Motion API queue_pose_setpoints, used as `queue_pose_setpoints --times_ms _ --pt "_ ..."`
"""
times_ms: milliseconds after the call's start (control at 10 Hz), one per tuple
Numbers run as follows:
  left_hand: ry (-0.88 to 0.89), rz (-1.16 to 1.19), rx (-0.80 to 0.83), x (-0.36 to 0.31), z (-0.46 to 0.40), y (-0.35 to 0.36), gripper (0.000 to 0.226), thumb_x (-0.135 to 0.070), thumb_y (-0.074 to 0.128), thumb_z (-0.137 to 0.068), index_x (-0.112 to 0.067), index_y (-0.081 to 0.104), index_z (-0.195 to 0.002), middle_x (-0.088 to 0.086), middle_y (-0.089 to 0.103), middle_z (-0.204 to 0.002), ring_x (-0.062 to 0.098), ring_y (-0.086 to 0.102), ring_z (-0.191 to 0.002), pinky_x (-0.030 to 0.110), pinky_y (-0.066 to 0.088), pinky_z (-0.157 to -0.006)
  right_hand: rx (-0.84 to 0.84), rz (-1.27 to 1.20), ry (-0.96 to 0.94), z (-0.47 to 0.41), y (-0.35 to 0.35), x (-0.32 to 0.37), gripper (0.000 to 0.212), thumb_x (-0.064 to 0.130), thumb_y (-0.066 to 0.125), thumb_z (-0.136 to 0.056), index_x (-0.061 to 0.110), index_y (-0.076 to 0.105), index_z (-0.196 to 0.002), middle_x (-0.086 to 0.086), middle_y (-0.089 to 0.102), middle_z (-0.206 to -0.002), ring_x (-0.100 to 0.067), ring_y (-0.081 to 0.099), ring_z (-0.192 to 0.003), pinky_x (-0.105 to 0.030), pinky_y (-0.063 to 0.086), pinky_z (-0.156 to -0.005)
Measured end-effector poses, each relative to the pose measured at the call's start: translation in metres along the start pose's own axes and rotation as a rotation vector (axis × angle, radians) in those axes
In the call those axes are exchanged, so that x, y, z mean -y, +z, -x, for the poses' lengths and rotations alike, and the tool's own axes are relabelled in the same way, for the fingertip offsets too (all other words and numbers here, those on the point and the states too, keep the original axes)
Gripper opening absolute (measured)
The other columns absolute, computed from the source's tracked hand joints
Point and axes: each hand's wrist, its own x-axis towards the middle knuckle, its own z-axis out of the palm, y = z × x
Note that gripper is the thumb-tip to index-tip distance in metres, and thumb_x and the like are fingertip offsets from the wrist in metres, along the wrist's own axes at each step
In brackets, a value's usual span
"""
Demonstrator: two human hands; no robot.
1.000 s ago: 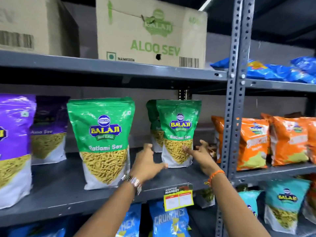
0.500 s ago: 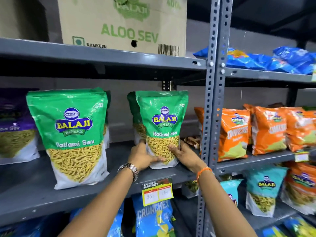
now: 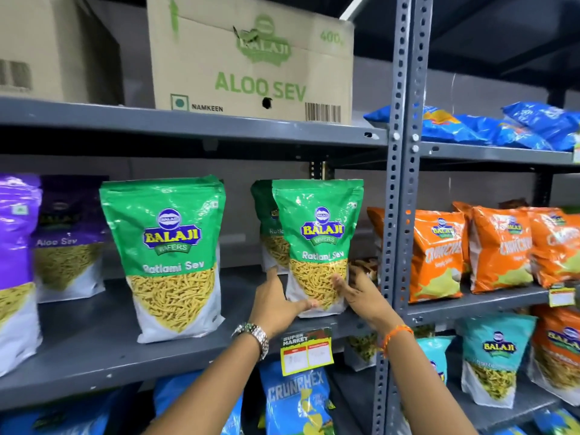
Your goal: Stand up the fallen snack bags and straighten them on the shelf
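A green Ratlami Sev bag (image 3: 317, 221) stands upright near the right end of the grey middle shelf (image 3: 94, 356). My left hand (image 3: 276, 299) holds its lower left edge, thumb across the front bottom. On the lower right edge sits my right hand (image 3: 361, 293), fingers spread along the side. A second green bag (image 3: 263, 208) stands close behind it, mostly hidden. Another Ratlami Sev bag (image 3: 166, 233) stands upright to the left, apart from my hands.
Purple Aloo Sev bags (image 3: 69, 233) stand at the far left. A perforated steel post (image 3: 398, 183) rises just right of my right hand, with orange bags (image 3: 439, 246) beyond. A brown packet (image 3: 365, 265) lies behind my right hand. A carton (image 3: 251, 58) sits overhead; a price tag (image 3: 306, 350) hangs on the shelf edge.
A second ago my hands were reaching toward the right green bag with fingers apart. They closed on its lower edges, and the bag now stands a little nearer the shelf front.
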Motion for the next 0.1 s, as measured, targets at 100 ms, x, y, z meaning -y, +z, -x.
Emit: queue_pose_setpoints --times_ms 100 --pt "0.121 0.022 -0.104 -0.0013 0.0152 -0.0027 0.103 -0.045 0.085 -0.072 -0.014 0.033 -0.155 0.007 0.051 -0.156 0.023 0.047 -0.145 0.032 0.041 -0.115 -0.196 0.169 0.0 0.0231 -0.0079 0.0056 0.094 0.077 0.058 -0.066 0.014 0.044 -0.134 0.003 0.061 -0.121 -0.017 0.06 -0.112 -0.033 0.052 -0.082"
